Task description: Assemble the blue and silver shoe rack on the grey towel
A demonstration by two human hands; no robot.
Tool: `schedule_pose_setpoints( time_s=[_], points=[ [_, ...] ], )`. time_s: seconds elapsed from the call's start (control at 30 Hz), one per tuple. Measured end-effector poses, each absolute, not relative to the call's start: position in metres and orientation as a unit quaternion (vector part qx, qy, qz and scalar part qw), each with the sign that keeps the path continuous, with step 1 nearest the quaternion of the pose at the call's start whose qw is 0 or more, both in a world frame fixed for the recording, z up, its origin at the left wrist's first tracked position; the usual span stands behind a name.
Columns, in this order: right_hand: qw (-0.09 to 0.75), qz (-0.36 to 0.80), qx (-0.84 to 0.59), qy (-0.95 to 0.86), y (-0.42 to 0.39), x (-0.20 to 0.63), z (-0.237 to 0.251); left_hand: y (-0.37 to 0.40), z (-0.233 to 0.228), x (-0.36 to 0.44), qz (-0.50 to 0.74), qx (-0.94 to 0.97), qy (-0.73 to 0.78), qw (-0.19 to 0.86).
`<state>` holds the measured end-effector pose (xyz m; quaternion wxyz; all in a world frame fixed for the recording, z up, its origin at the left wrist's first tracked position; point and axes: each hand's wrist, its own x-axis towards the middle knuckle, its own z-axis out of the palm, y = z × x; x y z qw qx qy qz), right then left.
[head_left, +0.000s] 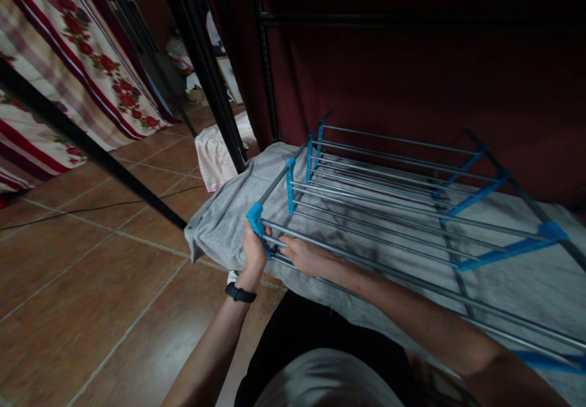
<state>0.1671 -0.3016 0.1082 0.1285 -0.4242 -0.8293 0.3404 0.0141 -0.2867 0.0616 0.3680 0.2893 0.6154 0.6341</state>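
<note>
A rack of grey metal tubes (pixel 394 190) with blue plastic connectors lies on a grey cloth-covered surface. My left hand (pixel 254 249) is wrapped round the blue connector (pixel 254 215) at the rack's near left corner; a dark band circles that wrist. Just to its right, my right hand (pixel 302 254) closes on a metal tube (pixel 275 241) close to where it meets that connector. More blue connectors (pixel 290 184) join the tubes along the left end, and others (pixel 480 202) slant along the right end. My palms and some fingertips are hidden.
The grey cloth (pixel 220 215) hangs over the surface's left edge. Dark metal posts (pixel 206 65) and a slanting bar (pixel 91 144) stand at the left. Beyond are a floral curtain (pixel 105 59), a striped cloth (pixel 215 157) and a dark cable (pixel 101 205) on the tiled floor (pixel 110 285).
</note>
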Motion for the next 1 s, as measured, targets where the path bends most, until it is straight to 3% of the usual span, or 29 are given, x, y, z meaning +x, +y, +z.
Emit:
schedule_pose_setpoints(
  time_s=[0.37, 0.73, 1.0],
  points=[
    [0.084, 0.310, -0.437, -0.841, -0.304, 0.167, 0.118, -0.290, 0.065, 0.017, 0.635, 0.295, 0.613, 0.366],
    [0.156, 0.190, -0.361, -0.900, -0.319, 0.180, 0.111, -0.287, 0.061, 0.010, 0.641, 0.304, 0.588, 0.388],
    [0.117, 0.136, -0.397, -0.900, -0.350, 0.200, 0.118, -0.284, 0.055, 0.009, 0.658, 0.295, 0.560, 0.407]
  ],
)
